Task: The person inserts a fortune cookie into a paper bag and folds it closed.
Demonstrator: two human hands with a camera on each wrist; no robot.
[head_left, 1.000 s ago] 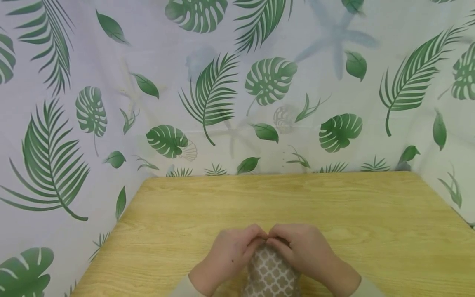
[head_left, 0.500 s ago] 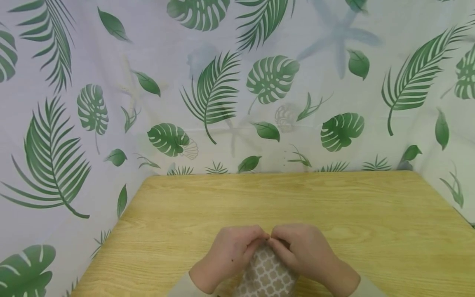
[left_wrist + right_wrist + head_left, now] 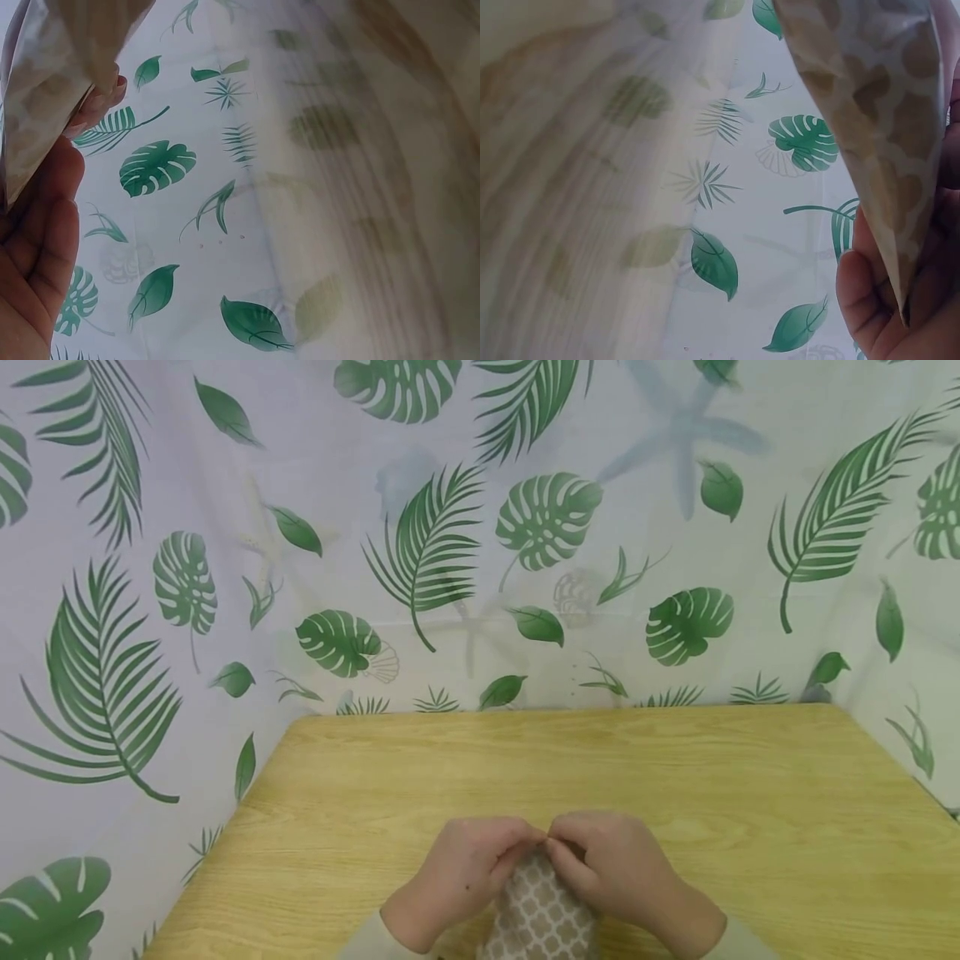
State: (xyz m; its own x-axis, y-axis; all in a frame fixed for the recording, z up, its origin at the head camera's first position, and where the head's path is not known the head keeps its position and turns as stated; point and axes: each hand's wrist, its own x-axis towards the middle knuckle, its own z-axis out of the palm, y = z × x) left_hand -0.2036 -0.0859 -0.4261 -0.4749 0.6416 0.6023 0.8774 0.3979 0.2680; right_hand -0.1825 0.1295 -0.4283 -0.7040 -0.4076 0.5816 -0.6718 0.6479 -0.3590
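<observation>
A tan paper-like bag (image 3: 542, 917) with a white lattice pattern hangs at the bottom middle of the head view. Its lower part runs out of the frame. My left hand (image 3: 468, 872) pinches its top edge between thumb and fingers. Close beside it, nearly fingertip to fingertip, my right hand (image 3: 618, 868) pinches the same edge from the other side. In the left wrist view the bag (image 3: 52, 82) slants down at the upper left above curled fingers. The right wrist view has a pointed corner of the bag (image 3: 885, 112) reaching down into the palm. What the bag contains is hidden.
A wood-grain table (image 3: 375, 777) spreads beneath and beyond both hands. White cloth (image 3: 322, 460) printed with green leaves closes off the back and both sides. Light sleeves (image 3: 382, 943) cover the forearms.
Over the last second the bag's lower part has swung slightly left. Both hands have kept nearly the same place, still pinching the top edge.
</observation>
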